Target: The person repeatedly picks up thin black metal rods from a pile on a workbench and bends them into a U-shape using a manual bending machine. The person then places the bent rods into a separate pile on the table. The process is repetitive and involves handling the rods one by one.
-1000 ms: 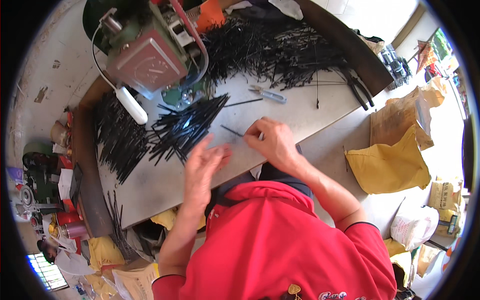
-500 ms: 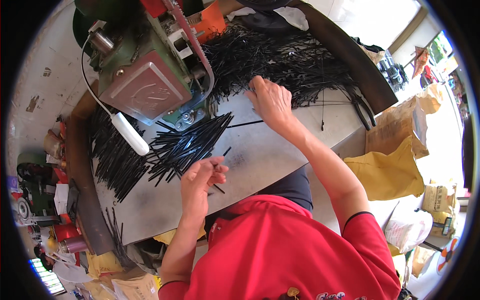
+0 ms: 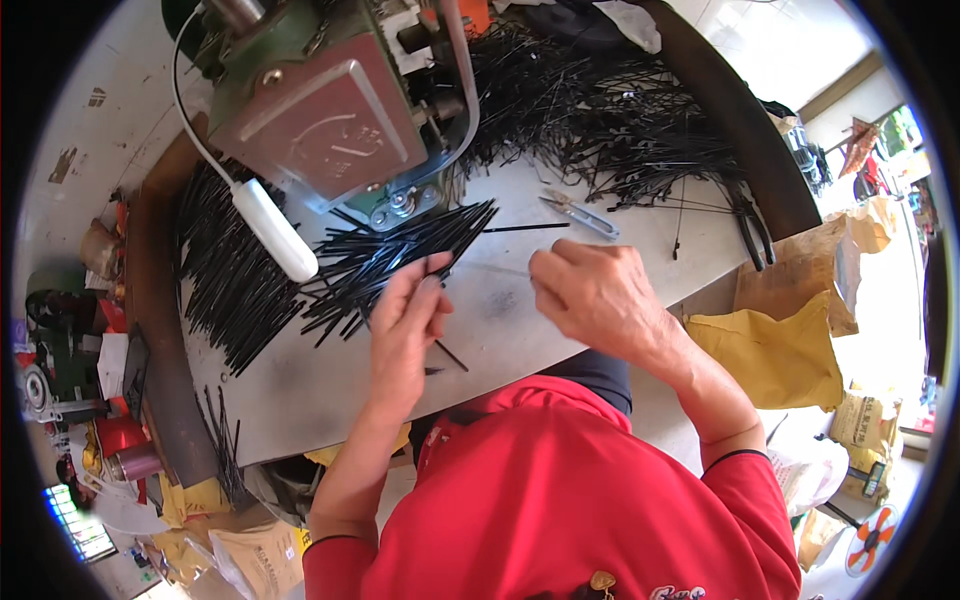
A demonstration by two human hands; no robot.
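My left hand (image 3: 408, 325) is over the near edge of a pile of thin black rods (image 3: 400, 250), thumb and fingers drawn together; what they hold, if anything, is too small to make out. To its right, my right hand (image 3: 602, 300) is curled closed above the front of the grey table (image 3: 530, 345), its fingertips turned toward the left hand. Its grip hides whatever may be inside. Just beyond that hand lies a pair of small metal thread snips (image 3: 580, 214). A single black rod (image 3: 527, 228) lies between the snips and the pile.
A green machine with a reddish cover (image 3: 325, 130) overhangs the table's left half, a white lamp (image 3: 275, 230) beside it. Tangled black strands (image 3: 600, 120) heap along the back. Black-handled pliers (image 3: 752, 228) lie at the right edge, near a yellow bag (image 3: 775, 350).
My right hand has come back toward me and to the right, uncovering the snips. My left hand has shifted slightly up against the rods. The whole view has tilted a little.
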